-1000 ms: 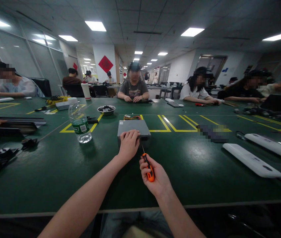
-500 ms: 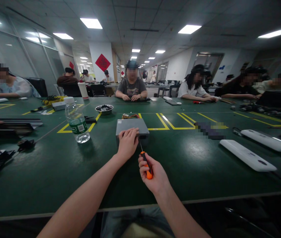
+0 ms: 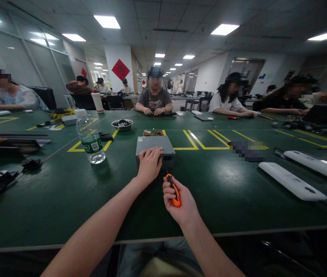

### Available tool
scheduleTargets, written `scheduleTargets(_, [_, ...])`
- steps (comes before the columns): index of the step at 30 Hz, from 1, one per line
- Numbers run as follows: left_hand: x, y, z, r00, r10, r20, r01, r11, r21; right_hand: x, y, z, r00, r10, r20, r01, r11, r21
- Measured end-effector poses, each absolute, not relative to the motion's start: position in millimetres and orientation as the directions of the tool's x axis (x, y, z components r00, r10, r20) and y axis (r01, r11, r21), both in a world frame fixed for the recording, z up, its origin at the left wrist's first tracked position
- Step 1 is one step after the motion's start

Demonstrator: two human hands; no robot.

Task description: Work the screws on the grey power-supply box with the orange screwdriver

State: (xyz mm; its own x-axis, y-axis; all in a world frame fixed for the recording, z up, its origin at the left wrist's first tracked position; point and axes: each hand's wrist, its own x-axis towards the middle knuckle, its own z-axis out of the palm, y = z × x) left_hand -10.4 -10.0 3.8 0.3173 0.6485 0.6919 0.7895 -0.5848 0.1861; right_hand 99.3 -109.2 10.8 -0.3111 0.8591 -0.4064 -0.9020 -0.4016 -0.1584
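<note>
A grey metal computer power supply (image 3: 158, 143) lies on the green table in front of me, with coloured wires (image 3: 153, 133) at its far side. My left hand (image 3: 150, 164) grips its near edge, the fingers laid over the top. In my right hand (image 3: 182, 200) is a screwdriver (image 3: 173, 188) with an orange and black handle, my fingers wrapped around it. Its thin shaft points up at the near face of the power supply, below a dark socket. Whether the tip touches a screw is too small to tell.
A water bottle (image 3: 90, 140) stands left of the power supply, and a metal bowl (image 3: 122, 129) with small parts sits behind it. To the right lie white elongated devices (image 3: 292, 181) and a blurred dark object (image 3: 246, 151). Several people sit around the table.
The view has shifted slightly. The screwdriver's handle has turned a little in my right hand, while my left hand stays on the power supply.
</note>
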Motion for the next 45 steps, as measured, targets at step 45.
scheduleTargets(45, [-12.3, -11.6, 4.9, 0.349, 0.654, 0.672, 0.787, -0.593, 0.169, 132.7, -111.7, 3.9, -0.222, 0.898, -0.380, -0.863, -0.362, -0.352])
